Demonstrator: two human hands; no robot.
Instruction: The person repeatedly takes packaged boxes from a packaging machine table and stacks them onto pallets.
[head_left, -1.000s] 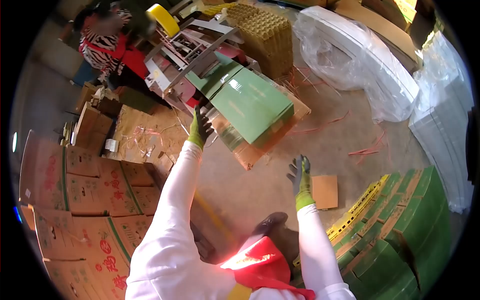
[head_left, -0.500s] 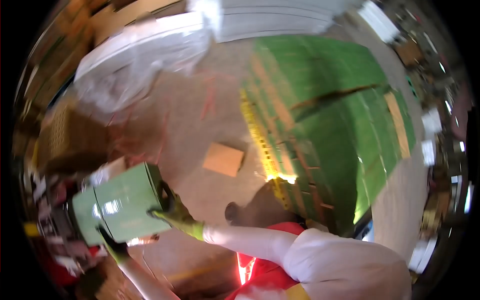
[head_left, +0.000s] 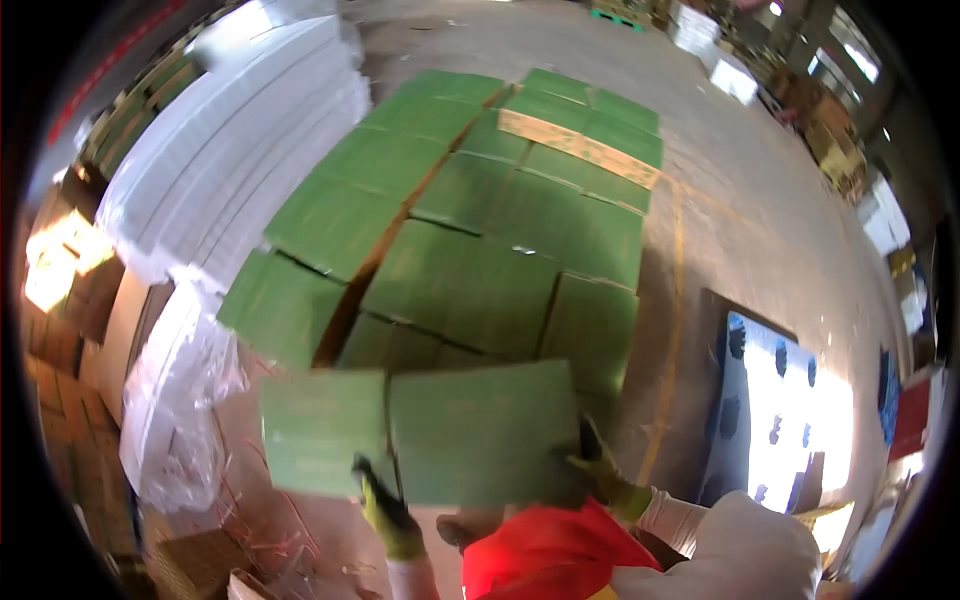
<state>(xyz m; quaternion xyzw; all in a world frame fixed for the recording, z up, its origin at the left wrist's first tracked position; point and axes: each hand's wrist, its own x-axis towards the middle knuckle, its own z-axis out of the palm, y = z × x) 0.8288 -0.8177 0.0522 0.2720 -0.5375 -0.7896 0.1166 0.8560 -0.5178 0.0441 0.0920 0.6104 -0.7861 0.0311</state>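
I hold a green carton (head_left: 480, 430) in front of my body, just before the near edge of a large stack of green cartons (head_left: 460, 270). A dark seam runs across it; whether it is one box or two side by side I cannot tell. My left hand (head_left: 388, 512), in a yellow-green and black glove, grips the near side by the seam. At the right end, my right hand (head_left: 605, 470), in a matching glove, is pressed against the carton, its fingers partly hidden.
White wrapped slabs (head_left: 240, 130) stand left of the stack, with crumpled clear plastic (head_left: 180, 410) below. Brown boxes (head_left: 60, 430) line the far left. To the right, a yellow floor line (head_left: 672, 330) runs past a blue pallet (head_left: 735, 400). A brown carton (head_left: 200, 560) lies lower left.
My view and body have turned right, from the floor area to face the green stack. The held carton has come from my left side to the front of me, still in both hands.
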